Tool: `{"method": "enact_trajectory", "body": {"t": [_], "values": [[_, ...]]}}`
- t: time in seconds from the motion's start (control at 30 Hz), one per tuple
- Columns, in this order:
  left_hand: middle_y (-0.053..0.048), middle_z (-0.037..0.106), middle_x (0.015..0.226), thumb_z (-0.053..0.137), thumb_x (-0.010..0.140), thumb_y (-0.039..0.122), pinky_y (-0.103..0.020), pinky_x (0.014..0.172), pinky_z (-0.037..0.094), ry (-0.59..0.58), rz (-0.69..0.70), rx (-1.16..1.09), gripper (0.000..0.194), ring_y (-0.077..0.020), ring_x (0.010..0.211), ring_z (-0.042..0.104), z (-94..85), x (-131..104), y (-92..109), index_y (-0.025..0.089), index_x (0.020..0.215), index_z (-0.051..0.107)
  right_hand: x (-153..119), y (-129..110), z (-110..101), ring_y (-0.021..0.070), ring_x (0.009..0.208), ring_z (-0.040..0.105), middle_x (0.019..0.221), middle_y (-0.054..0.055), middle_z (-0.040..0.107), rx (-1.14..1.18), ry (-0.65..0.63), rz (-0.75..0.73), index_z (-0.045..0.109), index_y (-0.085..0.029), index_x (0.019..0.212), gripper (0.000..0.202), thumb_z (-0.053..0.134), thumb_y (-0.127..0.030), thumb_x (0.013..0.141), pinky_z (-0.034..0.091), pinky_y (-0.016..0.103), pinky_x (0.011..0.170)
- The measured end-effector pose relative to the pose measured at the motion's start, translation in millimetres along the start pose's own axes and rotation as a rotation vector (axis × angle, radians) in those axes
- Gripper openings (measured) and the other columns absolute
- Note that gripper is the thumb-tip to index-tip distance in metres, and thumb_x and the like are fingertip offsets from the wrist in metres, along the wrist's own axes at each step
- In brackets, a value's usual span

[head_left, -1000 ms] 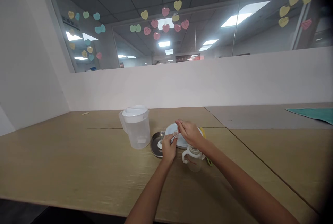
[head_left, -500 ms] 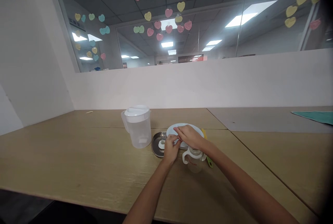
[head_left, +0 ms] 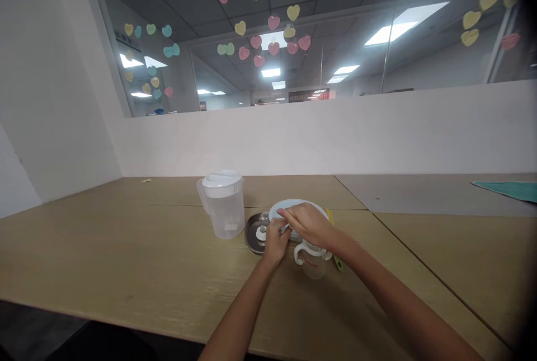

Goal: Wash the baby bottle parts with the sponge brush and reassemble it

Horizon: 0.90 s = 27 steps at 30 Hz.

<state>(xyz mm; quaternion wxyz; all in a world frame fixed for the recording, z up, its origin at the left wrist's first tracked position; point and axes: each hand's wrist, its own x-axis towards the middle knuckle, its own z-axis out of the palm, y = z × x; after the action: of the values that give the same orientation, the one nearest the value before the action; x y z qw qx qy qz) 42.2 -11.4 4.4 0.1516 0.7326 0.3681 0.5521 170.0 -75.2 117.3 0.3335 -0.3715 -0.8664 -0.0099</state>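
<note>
Head view showed 2 hands meeting in front of 1 pale plate (head_left: 289, 203): the left hand (head_left: 276, 239) and the right hand (head_left: 310, 223), each with fingers curled closed. Whether they gripped anything could not be told, their fingertips being hidden. Just below the right hand, 1 clear bottle (head_left: 314, 267) with 2 white handles (head_left: 298, 254) stood upright. Nearby were 1 metal tray (head_left: 252, 243), containing 1 white piece (head_left: 260, 233), and 1 lidded pitcher (head_left: 227, 212).

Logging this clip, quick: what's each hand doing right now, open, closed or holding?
Left hand: curled beside the right; its grip is hidden, cannot be told.
Right hand: curled; whether it holds anything cannot be told.
</note>
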Motion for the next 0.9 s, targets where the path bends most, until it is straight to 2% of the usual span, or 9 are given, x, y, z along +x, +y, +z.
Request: {"method": "enact_trajectory", "body": {"t": [0.2, 0.47, 0.67, 0.8, 0.9], "values": [[-0.006, 0.069, 0.085, 0.055, 0.079, 0.022, -0.032, 0.081, 0.043, 0.04, -0.043, 0.0, 0.016, -0.0198, 0.087, 0.058, -0.9, -1, 9, 0.017, 0.083, 0.07, 3, 13, 9, 0.0107, 0.047, 0.035, 0.05, -0.002, 0.045, 0.003, 0.015, 0.006, 0.043, -0.019, 0.055, 0.049, 0.023, -0.038, 0.095, 0.023, 0.025, 0.05], [-0.005, 0.067, 0.079, 0.052, 0.082, 0.025, -0.029, 0.073, 0.042, 0.036, 0.022, 0.069, 0.019, -0.0184, 0.079, 0.056, -4.0, -1, 23, 0.019, 0.083, 0.07, 9, 30, 28, 0.0104, 0.047, 0.037, 0.051, -0.001, 0.049, -0.063, -0.026, 0.04, 0.045, -0.019, 0.053, 0.049, 0.025, -0.035, 0.095, 0.023, 0.026, 0.051], [-0.005, 0.069, 0.086, 0.053, 0.083, 0.029, -0.031, 0.078, 0.042, 0.045, 0.013, 0.026, 0.02, -0.0186, 0.083, 0.058, -4.8, 2, 17, 0.018, 0.085, 0.069, 9, 33, 13, 0.0114, 0.065, 0.049, 0.073, 0.0, 0.058, -0.028, 0.1, 0.064, 0.054, -0.018, 0.074, 0.02, 0.047, -0.033, 0.086, 0.03, 0.022, 0.058], [-0.005, 0.069, 0.089, 0.055, 0.081, 0.029, -0.03, 0.079, 0.043, 0.083, -0.024, -0.014, 0.019, -0.0185, 0.085, 0.059, -3.8, 2, 15, 0.018, 0.089, 0.069, 6, 35, 14, 0.0118, 0.061, 0.048, 0.071, 0.001, 0.058, -0.172, 0.009, 0.112, 0.057, -0.018, 0.076, 0.014, 0.053, -0.031, 0.082, 0.026, 0.023, 0.054], [-0.005, 0.069, 0.092, 0.055, 0.08, 0.029, -0.03, 0.082, 0.043, 0.113, -0.033, -0.018, 0.019, -0.0184, 0.088, 0.059, -5.0, 2, 15, 0.019, 0.09, 0.068, 6, 38, 19, 0.0128, 0.065, 0.051, 0.072, 0.002, 0.061, -0.167, -0.027, 0.111, 0.06, -0.018, 0.076, 0.016, 0.052, -0.031, 0.083, 0.028, 0.023, 0.056]]}}
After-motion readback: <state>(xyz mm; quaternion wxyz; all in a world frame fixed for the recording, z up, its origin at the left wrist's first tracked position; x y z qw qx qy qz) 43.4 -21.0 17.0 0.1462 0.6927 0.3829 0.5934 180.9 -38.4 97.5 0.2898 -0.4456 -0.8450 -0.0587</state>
